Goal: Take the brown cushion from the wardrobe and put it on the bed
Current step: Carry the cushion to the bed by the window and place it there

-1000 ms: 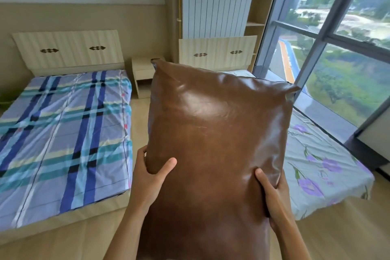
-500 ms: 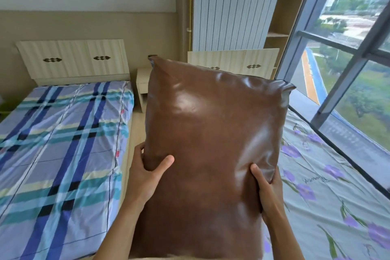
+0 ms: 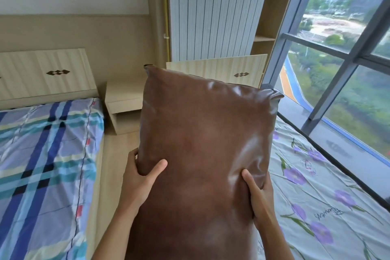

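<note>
A large brown leather-look cushion [image 3: 202, 145] stands upright in front of me, filling the middle of the view. My left hand [image 3: 141, 179] grips its left edge with the thumb pressed on the front. My right hand [image 3: 258, 194] grips its right edge the same way. The cushion hangs in the air over the near left part of the floral bed [image 3: 320, 192], which has a pale green sheet with purple flowers. The cushion hides much of that bed and its headboard [image 3: 219, 67].
A second bed with a blue plaid sheet [image 3: 44, 164] lies on the left. A light wood nightstand [image 3: 123, 101] stands between the beds, with a narrow strip of wood floor [image 3: 114, 167]. A floor-to-ceiling window [image 3: 341, 74] runs along the right; open shelves [image 3: 272, 17] stand behind.
I have moved forward between the two beds. The nightstand and headboards are nearer, and the floral bed now lies close under the cushion. Both hands keep the same grip.
</note>
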Tool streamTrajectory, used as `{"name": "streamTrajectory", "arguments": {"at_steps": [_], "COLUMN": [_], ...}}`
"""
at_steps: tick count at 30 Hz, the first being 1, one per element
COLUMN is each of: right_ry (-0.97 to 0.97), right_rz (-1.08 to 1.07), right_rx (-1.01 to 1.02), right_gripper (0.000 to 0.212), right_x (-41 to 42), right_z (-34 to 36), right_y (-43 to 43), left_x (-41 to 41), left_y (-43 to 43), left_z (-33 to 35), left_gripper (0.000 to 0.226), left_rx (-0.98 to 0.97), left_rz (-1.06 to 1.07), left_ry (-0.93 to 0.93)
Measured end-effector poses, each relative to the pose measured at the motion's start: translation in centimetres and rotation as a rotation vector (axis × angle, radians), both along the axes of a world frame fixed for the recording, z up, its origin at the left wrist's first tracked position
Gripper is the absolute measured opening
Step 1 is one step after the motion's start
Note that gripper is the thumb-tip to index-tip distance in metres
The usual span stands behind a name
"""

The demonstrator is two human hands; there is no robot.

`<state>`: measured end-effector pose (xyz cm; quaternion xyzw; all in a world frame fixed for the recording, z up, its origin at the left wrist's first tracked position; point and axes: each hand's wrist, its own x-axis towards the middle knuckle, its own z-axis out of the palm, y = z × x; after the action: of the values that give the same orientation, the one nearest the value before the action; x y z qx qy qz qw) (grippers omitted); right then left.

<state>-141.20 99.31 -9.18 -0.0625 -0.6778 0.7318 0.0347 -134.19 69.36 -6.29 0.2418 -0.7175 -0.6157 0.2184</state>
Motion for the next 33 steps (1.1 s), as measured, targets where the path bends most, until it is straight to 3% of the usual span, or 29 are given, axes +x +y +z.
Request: {"name": "streamTrajectory", "arguments": {"at_steps": [18, 26, 29, 33], "right_ry": [-0.039, -0.044, -0.086, -0.154], "right_rz": [-0.229, -0.343, -0.41, -0.544], "right_rx": [-0.051, -0.1, -0.123, -0.145], "right_gripper": [0.058, 0.054, 0.061, 0.07], "right_x": [-37.8, -54.1, -57.8, -62.5], "right_z": [-2.4, -4.5, -5.0, -6.5], "right_y": [-17.0, -20.3, -20.5, -20.4], "left_x": [-44.2, -63.9, -70.0, -78.7], "left_y": [-17.4, -20.4, -20.5, -19.5], "left_z": [0.8, 0.1, 0.0, -1.1], "left_gripper": [0.085, 0.083, 0.087, 0.074], "left_rx": [-0.071, -0.106, -0.102, -0.124], "left_rz": [-0.236, -0.378, -0.454, -0.59], "left_ry": [-0.039, -0.093, -0.126, -0.176]}}
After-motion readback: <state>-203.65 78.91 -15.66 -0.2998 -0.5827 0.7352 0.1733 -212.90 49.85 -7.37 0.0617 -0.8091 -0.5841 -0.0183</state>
